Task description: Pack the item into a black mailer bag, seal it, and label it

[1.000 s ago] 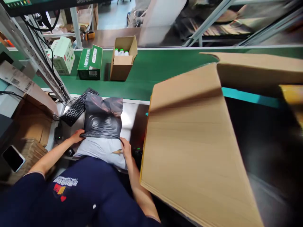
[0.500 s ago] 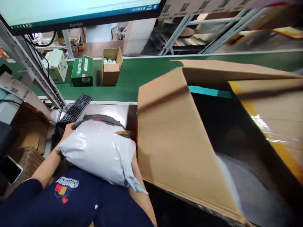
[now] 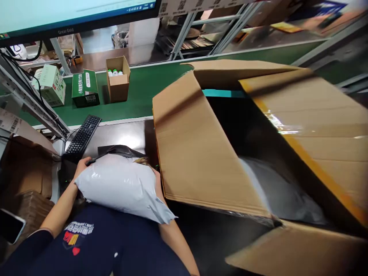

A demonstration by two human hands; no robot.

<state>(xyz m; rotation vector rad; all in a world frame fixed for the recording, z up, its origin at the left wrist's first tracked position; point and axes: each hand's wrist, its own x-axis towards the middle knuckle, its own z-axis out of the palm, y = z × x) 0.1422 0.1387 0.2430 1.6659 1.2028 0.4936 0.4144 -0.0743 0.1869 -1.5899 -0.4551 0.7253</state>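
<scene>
A plump white plastic mailing bag [image 3: 117, 186] rests against my torso, between my arms. Its far edge shows a dark, blackish plastic strip [image 3: 122, 150]. My left hand [image 3: 82, 167] grips the bag's far left corner by the dark strip, fingers partly out of sight. On the other side my right hand [image 3: 157, 180] holds the bag's right end, its fingers mostly hidden behind the plastic. A small brownish thing [image 3: 142, 160], too unclear to name, shows at the bag's far right edge. Right of the bag stands a large open cardboard box [image 3: 198, 153].
Inside the box lies a greyish plastic-wrapped bundle [image 3: 276, 191]. A keyboard [image 3: 83, 136] sits at the left, beneath the monitor [image 3: 71, 19]. Small cartons, including a green one [image 3: 85, 88] and a brown one with bottles [image 3: 118, 84], stand on the green surface. A phone [image 3: 11, 226] is at far left.
The view has swung to the right, so the cartons and box appear further left and more of the box shows. Both hands still hold the white bag.
</scene>
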